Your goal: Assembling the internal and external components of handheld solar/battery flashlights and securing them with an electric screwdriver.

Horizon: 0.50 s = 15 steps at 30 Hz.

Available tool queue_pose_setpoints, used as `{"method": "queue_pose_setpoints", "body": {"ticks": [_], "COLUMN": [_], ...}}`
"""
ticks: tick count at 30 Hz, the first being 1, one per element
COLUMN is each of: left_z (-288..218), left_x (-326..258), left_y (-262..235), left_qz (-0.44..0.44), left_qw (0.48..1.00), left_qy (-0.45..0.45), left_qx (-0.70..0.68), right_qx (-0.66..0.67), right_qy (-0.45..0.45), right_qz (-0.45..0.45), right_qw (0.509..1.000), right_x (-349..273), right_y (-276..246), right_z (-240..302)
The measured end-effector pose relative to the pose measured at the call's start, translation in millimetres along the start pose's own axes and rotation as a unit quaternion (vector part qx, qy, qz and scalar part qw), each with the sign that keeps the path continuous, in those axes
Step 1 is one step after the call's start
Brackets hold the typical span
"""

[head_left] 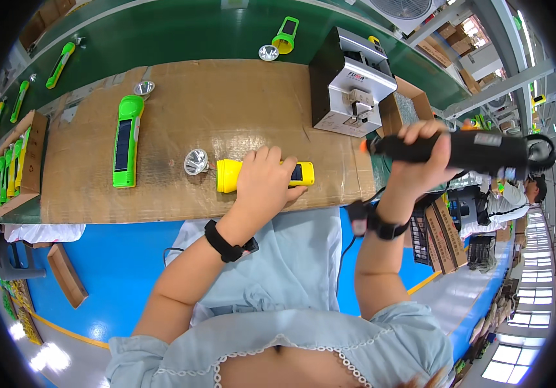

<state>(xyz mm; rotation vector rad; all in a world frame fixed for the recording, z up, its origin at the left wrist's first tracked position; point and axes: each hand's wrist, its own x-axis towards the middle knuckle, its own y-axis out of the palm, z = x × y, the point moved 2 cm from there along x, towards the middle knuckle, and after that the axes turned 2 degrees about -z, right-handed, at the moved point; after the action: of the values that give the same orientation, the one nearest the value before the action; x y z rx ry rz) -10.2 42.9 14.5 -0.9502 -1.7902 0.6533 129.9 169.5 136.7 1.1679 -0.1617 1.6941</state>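
Observation:
My left hand (264, 178) is closed over a yellow flashlight (228, 176) lying on its side on the cardboard. Beside the flashlight's wide end sits a shiny reflector (196, 161), apart from the body. In my right hand (422, 158) is a black electric screwdriver (478, 154), raised at the right with its orange tip toward the left. A cord loops from its rear end. Just left of that tip stands a black and silver screw feeder (355, 87). A green flashlight (125, 143) with a dark solar panel lies farther left, with a reflector (143, 88) by its head.
Cardboard (226, 90) covers the near bench top. A box (29, 161) of green and yellow flashlights stands at the left edge. On the green belt (187, 39) beyond rest several flashlights, one a green flashlight (284, 35). Another person (517, 200) sits far right.

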Motion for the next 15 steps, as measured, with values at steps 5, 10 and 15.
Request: {"method": "queue_pose_setpoints", "body": {"ticks": [5,10,15], "left_z": [-3.7,-6.3,-9.8], "left_x": [13.1,11.5,9.8], "left_y": [12.0,7.8,6.5], "left_qz": [0.036,0.018,0.005], "left_qw": [0.998,0.997,0.997], "left_qy": [0.045,0.03,0.023], "left_qx": [-0.016,-0.071,-0.07], "right_qx": [-0.067,-0.091,-0.142], "right_qy": [-0.001,-0.016,0.039], "right_qz": [-0.089,-0.038,-0.045], "right_qw": [0.994,0.995,0.988], "right_x": [46.5,50.4,56.0], "right_y": [-7.3,-11.4,-8.2], "right_z": [-41.1,-64.0,-70.1]}}
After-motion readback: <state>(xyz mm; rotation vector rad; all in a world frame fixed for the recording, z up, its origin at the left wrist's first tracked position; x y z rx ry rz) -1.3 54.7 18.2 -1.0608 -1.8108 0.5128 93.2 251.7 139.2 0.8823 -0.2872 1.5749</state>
